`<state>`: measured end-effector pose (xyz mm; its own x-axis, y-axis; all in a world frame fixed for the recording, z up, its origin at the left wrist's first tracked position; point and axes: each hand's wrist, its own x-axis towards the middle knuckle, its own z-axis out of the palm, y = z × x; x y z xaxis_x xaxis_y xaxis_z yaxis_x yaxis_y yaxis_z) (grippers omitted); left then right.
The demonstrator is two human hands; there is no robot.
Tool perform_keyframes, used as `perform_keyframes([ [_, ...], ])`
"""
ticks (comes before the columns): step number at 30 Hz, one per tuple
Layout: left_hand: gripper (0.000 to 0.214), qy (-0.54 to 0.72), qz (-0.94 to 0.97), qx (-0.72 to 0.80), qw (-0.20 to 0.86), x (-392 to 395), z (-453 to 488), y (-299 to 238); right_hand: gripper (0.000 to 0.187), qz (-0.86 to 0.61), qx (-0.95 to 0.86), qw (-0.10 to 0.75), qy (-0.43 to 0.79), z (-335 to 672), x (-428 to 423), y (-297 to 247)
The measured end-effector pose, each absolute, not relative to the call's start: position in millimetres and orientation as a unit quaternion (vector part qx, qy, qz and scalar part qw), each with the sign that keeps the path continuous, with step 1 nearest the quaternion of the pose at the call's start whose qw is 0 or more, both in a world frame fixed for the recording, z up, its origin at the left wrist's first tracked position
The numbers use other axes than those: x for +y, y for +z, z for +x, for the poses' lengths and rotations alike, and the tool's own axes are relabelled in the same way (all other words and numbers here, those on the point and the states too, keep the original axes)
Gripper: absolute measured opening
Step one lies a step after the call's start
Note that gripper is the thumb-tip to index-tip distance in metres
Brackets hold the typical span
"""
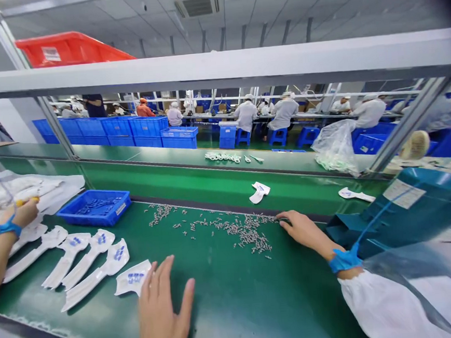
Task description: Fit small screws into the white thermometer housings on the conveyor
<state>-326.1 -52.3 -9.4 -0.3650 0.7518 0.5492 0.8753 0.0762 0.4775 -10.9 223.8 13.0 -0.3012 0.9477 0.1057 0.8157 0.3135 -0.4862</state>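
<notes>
My left hand [162, 312] is open above the near part of the green table, fingers spread. Its fingertips overlap the edge of a white curved plastic part [130, 278] with blue pieces on it; whether they touch is unclear. My right hand [302, 230] reaches to the right end of a scattered heap of small metal screws [249, 230], fingers apart, fingertips at the outermost screws. No held object shows in it. Several more white curved parts [113, 258] with blue pieces lie in a row left of my left hand.
A co-worker's hand [24, 216] with a yellow-handled tool is at the left. Behind the row stands a blue tray [96, 208] of small blue pieces. Single white parts [259, 192] lie on the green belt. A teal bag [404, 212] stands beside my right wrist.
</notes>
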Motion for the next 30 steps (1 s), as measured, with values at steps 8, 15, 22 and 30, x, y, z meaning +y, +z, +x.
perform_keyframes([
  [8,0.056,-0.277,-0.65,-0.704,0.073,-57,-336,-27,0.028,-0.592,-0.786,0.152,0.09,-11,209,-6],
  [15,0.059,-0.355,-0.693,-0.625,-0.059,-51,-250,-15,0.025,-0.57,-0.799,0.147,0.126,-12,187,13],
  [22,0.076,-0.305,-0.737,-0.589,-0.13,-49,-261,12,0.021,-0.42,-0.796,0.181,0.396,-35,122,51],
  [30,0.066,-0.414,-0.67,-0.591,-0.177,-50,-261,6,0.024,-0.367,-0.782,0.122,0.488,-79,57,58],
])
